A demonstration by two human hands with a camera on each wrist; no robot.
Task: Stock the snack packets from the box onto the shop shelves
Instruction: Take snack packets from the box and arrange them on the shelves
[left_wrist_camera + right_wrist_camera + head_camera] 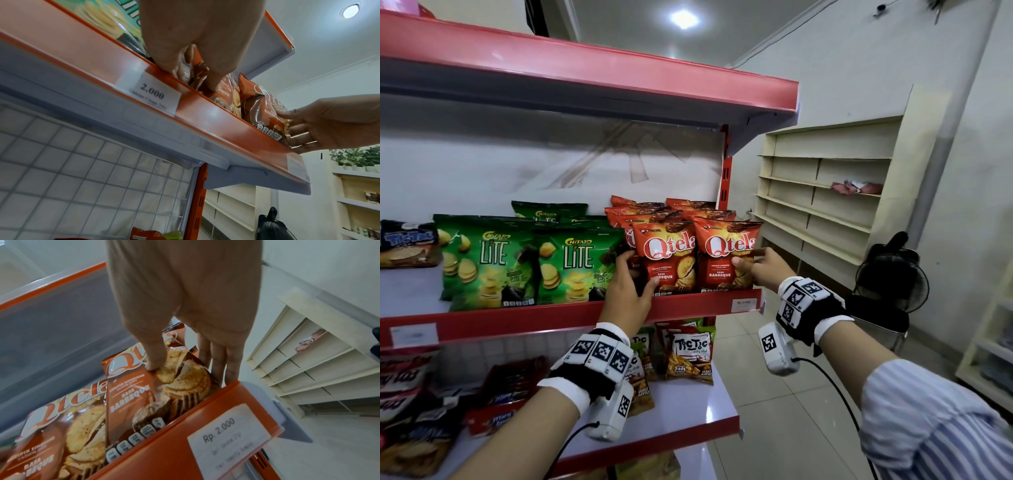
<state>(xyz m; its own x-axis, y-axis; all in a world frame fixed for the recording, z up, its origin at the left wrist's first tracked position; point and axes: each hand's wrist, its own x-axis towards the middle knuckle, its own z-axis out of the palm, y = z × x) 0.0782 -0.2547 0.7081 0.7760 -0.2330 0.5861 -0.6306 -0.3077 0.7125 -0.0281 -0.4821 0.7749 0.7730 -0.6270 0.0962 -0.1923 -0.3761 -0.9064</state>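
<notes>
A: Left hand [627,287] first. Pose?

B: Forearm raised to the middle shelf [571,317]. Thumb on the front of the left Qtela packet [666,261], near its lower left corner; fingers reach round the packet's left edge, towards the Lite packet [578,265]. Grip: grasping that packet's edge, thumb in front, fingers behind.

A: Right hand [758,266]?

B: Arm comes in from the right, striped sleeve [928,421] pushed up. Thumb presses the face of the right Qtela packet [726,256]; fingers go round its right edge. Grip: pinching the packet.

A: Where do the packets sit?

B: Both upright, side by side at the front of the middle shelf, right end, behind the red lip. More Qtela packets stand in rows behind them. Green Lite packets stand to the left.

A: What do the wrist views add?

B: The left wrist view looks up from under the shelf: the thumb [213,81] lies on the packet's lower corner, and a price tag [153,94] reading 2.000 sits on the lip. The right hand [329,125] shows there too, its fingers spread at the far packet's edge. The right wrist view shows the thumb [153,360] on the printed crisps and three fingers [218,360] down the packet's right side, tips at the lip. It also shows a second tag [226,436], Rp. 2.000.

A: And only the head view?

B: Tic Tic packets [690,353] on the shelf below.
</notes>
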